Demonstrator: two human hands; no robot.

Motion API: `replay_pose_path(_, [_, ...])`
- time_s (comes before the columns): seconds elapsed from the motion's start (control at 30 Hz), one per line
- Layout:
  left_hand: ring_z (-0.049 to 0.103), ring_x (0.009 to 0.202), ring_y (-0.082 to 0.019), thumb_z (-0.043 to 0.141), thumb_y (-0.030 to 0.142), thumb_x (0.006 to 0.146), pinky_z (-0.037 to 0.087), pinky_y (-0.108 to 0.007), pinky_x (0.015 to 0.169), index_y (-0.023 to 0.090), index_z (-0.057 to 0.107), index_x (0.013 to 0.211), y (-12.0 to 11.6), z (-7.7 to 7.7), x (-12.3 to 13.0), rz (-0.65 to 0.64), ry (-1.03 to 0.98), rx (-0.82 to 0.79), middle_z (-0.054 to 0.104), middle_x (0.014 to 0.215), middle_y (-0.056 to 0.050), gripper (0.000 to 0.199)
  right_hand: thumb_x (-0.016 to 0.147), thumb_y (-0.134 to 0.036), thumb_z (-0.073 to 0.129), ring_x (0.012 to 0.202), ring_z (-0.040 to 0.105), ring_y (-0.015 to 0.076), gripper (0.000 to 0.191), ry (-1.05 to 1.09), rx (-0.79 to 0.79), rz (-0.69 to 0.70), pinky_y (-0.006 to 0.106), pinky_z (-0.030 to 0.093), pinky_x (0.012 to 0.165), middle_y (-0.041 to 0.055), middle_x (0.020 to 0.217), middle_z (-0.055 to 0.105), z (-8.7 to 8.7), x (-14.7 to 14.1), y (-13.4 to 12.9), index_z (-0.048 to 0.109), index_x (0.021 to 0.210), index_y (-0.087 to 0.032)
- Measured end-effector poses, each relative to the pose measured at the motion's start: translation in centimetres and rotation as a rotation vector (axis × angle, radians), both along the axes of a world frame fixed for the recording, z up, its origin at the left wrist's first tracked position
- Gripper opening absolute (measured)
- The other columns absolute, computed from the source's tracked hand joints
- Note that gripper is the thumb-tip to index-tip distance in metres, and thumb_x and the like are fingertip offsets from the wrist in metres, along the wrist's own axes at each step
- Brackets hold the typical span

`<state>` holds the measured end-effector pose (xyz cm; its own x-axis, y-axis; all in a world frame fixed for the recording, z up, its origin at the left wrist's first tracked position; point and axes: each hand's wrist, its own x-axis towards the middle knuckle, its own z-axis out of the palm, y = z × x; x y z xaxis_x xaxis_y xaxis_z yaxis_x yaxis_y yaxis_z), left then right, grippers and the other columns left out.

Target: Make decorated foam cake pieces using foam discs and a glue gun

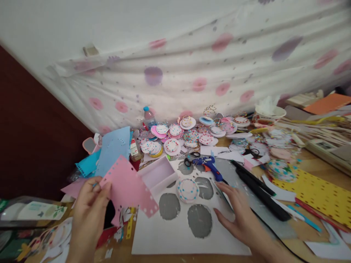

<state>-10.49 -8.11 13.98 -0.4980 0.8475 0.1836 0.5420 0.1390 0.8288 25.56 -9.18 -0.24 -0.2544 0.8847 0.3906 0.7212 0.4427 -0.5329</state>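
Note:
My left hand (94, 206) pinches a pink sheet of paper (128, 186) with punched holes along its edges, held up at the left. My right hand (237, 215) hovers over the right side of a white sheet (164, 241) with round cut-outs; its fingers are apart and it holds nothing. On that sheet sits a small round white paper piece ringed with red and blue dots (188, 190). A blue glue gun (210, 166) lies just behind, near my right fingertips. Left of it stands a shallow pale box (159, 175).
Many decorated paper discs (175, 129) pile up along the back by the curtain. A bottle (148, 117) stands among them. Black tongs-like tool (260, 191) and yellow dotted paper (318, 193) lie at right. Blue sheets (113, 149) lean at left; a black cord (270, 230) crosses lower right.

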Motion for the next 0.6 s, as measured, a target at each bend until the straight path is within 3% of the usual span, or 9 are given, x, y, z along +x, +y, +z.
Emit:
replay_pose_path(0.07, [0.062,0.077,-0.016,0.069,0.043,0.066,0.052,-0.023,0.062,0.028,0.055,0.093,-1.8,-1.8,1.2,0.099,-0.360,0.184,0.062,0.085,0.003,0.034,0.081,-0.028,0.061,0.121,0.048,0.0292,0.068,-0.018,-0.042,0.045,0.047,0.040,0.100,0.0150,0.131,0.050,0.9,-1.2,0.8,0.028,0.139,-0.019])
replay_pose_path(0.17, [0.061,0.079,-0.014,0.076,0.039,0.059,0.048,-0.016,0.060,0.024,0.063,0.090,-4.7,-4.1,2.7,0.250,-0.564,0.182,0.063,0.092,0.004,0.037,0.070,-0.029,0.070,0.121,0.047,0.0320,0.086,-0.048,-0.092,0.094,0.048,0.039,0.101,0.0175,0.131,0.049,1.1,-3.4,2.1,0.024,0.142,-0.015])
replay_pose_path(0.27, [0.062,0.083,-0.018,0.072,0.048,0.063,0.048,-0.019,0.058,0.024,0.066,0.093,-7.3,-5.3,3.5,0.210,-0.478,0.001,0.067,0.100,0.001,0.039,0.062,-0.031,0.075,0.119,0.048,0.0351,0.097,-0.073,-0.139,0.110,0.048,0.040,0.100,0.0206,0.128,0.052,0.4,-5.5,3.4,0.026,0.142,-0.009])
replay_pose_path(0.37, [0.063,0.079,-0.020,0.070,0.053,0.065,0.047,-0.021,0.058,0.024,0.067,0.094,-8.5,-6.1,3.9,0.081,-0.299,-0.151,0.069,0.095,-0.001,0.041,0.064,-0.031,0.074,0.116,0.051,0.0367,0.090,-0.096,-0.165,0.079,0.049,0.040,0.098,0.0219,0.123,0.056,-0.3,-6.7,4.4,0.032,0.139,-0.007])
replay_pose_path(0.47, [0.059,0.061,-0.019,0.066,0.058,0.068,0.045,-0.025,0.053,0.022,0.067,0.104,-7.8,-7.1,4.4,-0.036,-0.191,-0.204,0.067,0.073,-0.001,0.051,0.067,-0.029,0.070,0.113,0.052,0.0366,0.084,-0.092,-0.129,0.049,0.050,0.041,0.096,0.0216,0.121,0.057,-0.3,-6.6,4.6,0.033,0.139,-0.007])
replay_pose_path(0.6, [0.055,0.051,-0.019,0.057,0.056,0.077,0.044,-0.028,0.053,0.019,0.058,0.123,-4.5,-9.0,4.9,-0.072,-0.013,-0.190,0.056,0.053,0.003,0.058,0.073,-0.032,0.067,0.112,0.053,0.0335,0.081,-0.039,0.005,0.000,0.046,0.043,0.091,0.0193,0.124,0.056,1.0,-3.6,4.0,0.026,0.140,-0.012])
